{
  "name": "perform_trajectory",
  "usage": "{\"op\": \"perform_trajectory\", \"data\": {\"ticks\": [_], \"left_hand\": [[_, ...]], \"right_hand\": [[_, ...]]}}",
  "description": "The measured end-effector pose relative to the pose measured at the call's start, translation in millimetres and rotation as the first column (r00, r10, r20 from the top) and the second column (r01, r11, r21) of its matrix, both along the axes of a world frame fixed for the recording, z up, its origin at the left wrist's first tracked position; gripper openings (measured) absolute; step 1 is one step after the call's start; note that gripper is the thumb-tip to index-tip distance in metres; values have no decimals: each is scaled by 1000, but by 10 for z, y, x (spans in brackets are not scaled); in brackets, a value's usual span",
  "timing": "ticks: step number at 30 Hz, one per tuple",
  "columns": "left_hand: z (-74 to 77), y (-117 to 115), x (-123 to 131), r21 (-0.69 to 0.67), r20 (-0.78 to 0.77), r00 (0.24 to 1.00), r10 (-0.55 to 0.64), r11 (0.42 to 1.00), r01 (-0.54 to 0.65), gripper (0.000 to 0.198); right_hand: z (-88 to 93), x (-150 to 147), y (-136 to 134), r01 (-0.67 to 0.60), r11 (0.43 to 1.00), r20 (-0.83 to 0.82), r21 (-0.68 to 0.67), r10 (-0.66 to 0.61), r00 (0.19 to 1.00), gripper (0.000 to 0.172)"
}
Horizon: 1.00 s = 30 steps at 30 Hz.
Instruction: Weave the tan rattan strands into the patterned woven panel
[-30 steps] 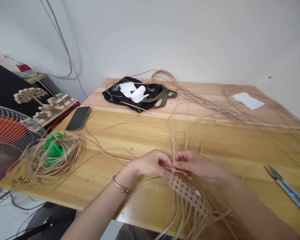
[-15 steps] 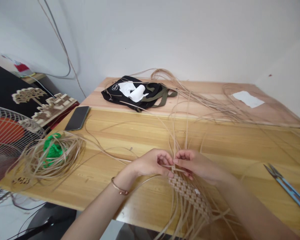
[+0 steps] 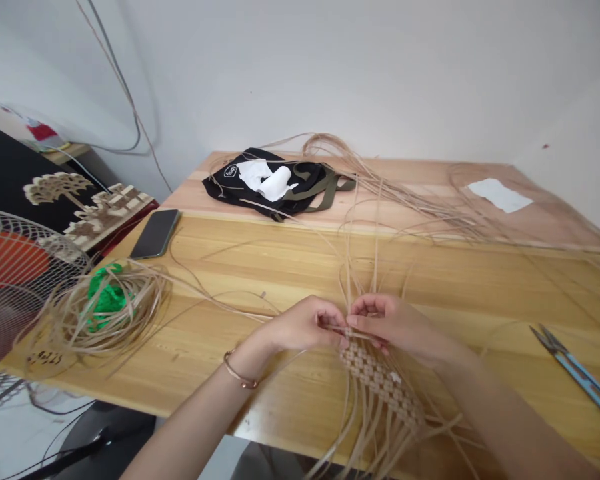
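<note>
A narrow band of woven tan strips (image 3: 380, 383) slants over the front part of the table, with many loose ends fanning out from it. At its upper left end, my left hand (image 3: 313, 325) pinches a strip between thumb and fingers. My right hand (image 3: 385, 320) meets it there, thumb and fingers closed on strips at the same end of the weave. Long loose strips (image 3: 349, 267) run upward from between the hands. Which strip each fingertip holds is partly hidden.
A coil of strips (image 3: 147, 313) with green material (image 3: 107, 299) lies left, near a phone (image 3: 155, 233) and a fan (image 3: 25, 267). Blue-handled thread snips (image 3: 580, 377) lie right. Behind are a black bag (image 3: 230, 180), white paper (image 3: 500, 195) and more loose strips (image 3: 400, 190).
Both hands stay at the band's upper end with only slight finger movement. The short strips between the fingertips have shifted a little. The whole view has moved slightly.
</note>
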<state>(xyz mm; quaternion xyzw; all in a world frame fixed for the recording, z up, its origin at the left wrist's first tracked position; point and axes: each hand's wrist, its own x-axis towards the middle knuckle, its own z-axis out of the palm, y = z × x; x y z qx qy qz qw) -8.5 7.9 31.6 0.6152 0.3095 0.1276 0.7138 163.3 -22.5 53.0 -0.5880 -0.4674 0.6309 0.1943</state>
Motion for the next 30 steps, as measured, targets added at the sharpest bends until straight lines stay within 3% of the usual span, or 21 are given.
{"op": "perform_trajectory", "data": {"ticks": [5, 10, 16, 22, 30], "left_hand": [[-34, 25, -10, 52, -44, 999, -10, 999, 13, 14], [-76, 1, 9, 39, 8, 997, 82, 996, -82, 25], [-64, -22, 16, 106, -20, 993, 118, 988, -115, 18], [-77, 3, 16, 117, -41, 991, 128, 986, -122, 16], [-108, 8, 16, 91, 2, 994, 113, 989, -113, 13]], "right_hand": [[-2, 30, 19, -52, 999, -25, -8, 52, 998, 27], [-56, 32, 57, -57, 998, 2, 11, 57, 998, 20], [-89, 47, 98, -78, 997, 87, 10, 77, 993, 16], [-94, 34, 96, -33, 999, 40, -8, 33, 999, 16], [-117, 65, 98, -73, 995, 15, 63, 72, 997, 17]]}}
